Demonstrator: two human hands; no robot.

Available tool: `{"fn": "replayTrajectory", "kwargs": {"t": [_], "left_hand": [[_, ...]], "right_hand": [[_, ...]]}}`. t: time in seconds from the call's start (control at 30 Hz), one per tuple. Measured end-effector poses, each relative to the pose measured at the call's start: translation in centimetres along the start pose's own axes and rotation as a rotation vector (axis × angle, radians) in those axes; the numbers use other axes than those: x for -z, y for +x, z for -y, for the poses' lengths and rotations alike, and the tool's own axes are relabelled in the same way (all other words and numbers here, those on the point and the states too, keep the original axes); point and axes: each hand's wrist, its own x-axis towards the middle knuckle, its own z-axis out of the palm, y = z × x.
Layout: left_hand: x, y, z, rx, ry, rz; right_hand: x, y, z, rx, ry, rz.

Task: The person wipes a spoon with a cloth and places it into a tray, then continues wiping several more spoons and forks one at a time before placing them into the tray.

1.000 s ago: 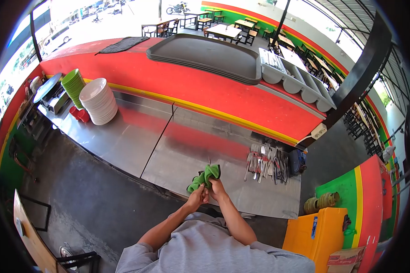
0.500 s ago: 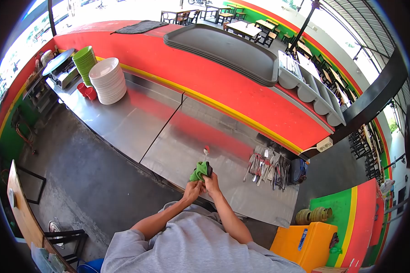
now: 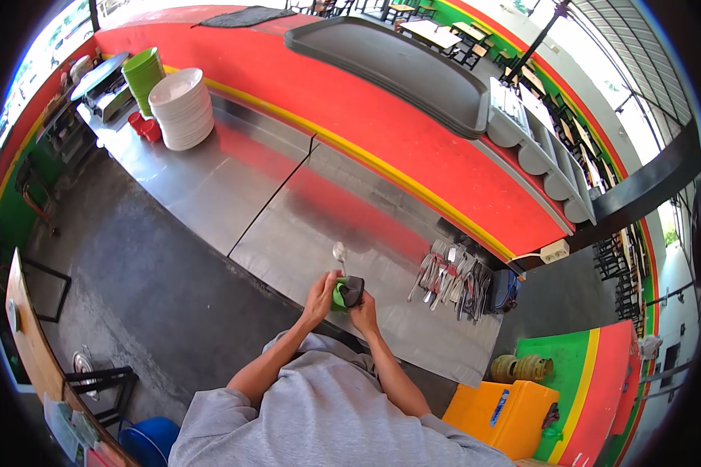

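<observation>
A metal spoon (image 3: 339, 252) points away from me, bowl outward, above the steel counter (image 3: 288, 257). My left hand (image 3: 319, 300) is closed, its fingertips at the spoon's handle and the left edge of a green cloth (image 3: 339, 296). Gripping the cloth from the other side is my right hand (image 3: 364, 313); a dark part of the bundle (image 3: 353, 289) bulges above it. The lower handle is hidden in the cloth and fingers. To the right, a pile of forks and spoons (image 3: 456, 280) lies on the counter.
A stack of white plates (image 3: 183, 113), green plates (image 3: 142, 78) and red cups (image 3: 146, 128) stand at the counter's left end. Dark trays (image 3: 389, 70) and a grey cutlery holder (image 3: 533, 148) sit on the red ledge. An orange box (image 3: 494, 416) stands lower right.
My left hand has moved up along the cloth to the spoon's handle. The cloth has turned, showing more of its dark part. The spoon's bowl now faces more into view.
</observation>
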Motion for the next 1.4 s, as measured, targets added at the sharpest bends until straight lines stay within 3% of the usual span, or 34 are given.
{"fn": "replayTrajectory", "kwargs": {"t": [0.07, 0.27, 0.37, 0.57, 0.67, 0.7, 0.8, 0.9, 1.0, 1.1, 1.23, 1.4], "left_hand": [[0.1, -0.2, 0.1, 0.053, -0.044, 0.078], [0.3, -1.7, 1.0, 0.273, -0.255, -0.107], [0.3, -1.4, 0.3, 0.295, -0.443, -0.194], [0.4, -1.6, 0.2, 0.413, -0.49, -0.189], [3.0, 0.2, 2.0, 0.37, -0.526, -0.419], [3.9, 0.9, 1.5, 0.327, -0.488, -0.375], [5.1, 0.5, -0.2, 0.224, -0.348, -0.242], [3.1, -0.9, -1.6, 0.096, -0.111, -0.104], [1.7, -2.6, -3.1, 0.12, 0.083, 0.089], [1.1, -3.2, -3.9, 0.078, 0.157, 0.196], [1.6, -3.9, -4.8, 0.07, 0.247, 0.243], [2.8, -4.1, -5.2, 0.048, 0.3, 0.188]], "right_hand": [[-1.0, -0.7, 0.3, 0.012, -0.004, 0.05], [-1.0, -2.8, -1.2, -0.039, -0.014, 0.171], [-0.5, -4.2, 0.1, -0.097, -0.054, 0.167], [0.2, -6.2, -0.5, -0.06, -0.157, 0.133], [1.1, -8.6, -1.3, 0.037, -0.186, 0.091], [1.3, -9.7, -1.6, 0.082, -0.175, 0.068], [2.9, -12.2, -7.7, -0.156, -0.12, -0.173], [3.0, -8.7, -2.8, -0.412, 0.292, -0.451], [2.8, -5.3, -1.2, -0.325, 0.652, -0.407], [1.0, -2.6, 1.6, -0.238, 0.776, -0.33], [-1.0, -1.1, 4.9, -0.233, 0.572, -0.153], [-2.9, -0.2, 7.0, -0.242, 0.595, -0.18]]}}
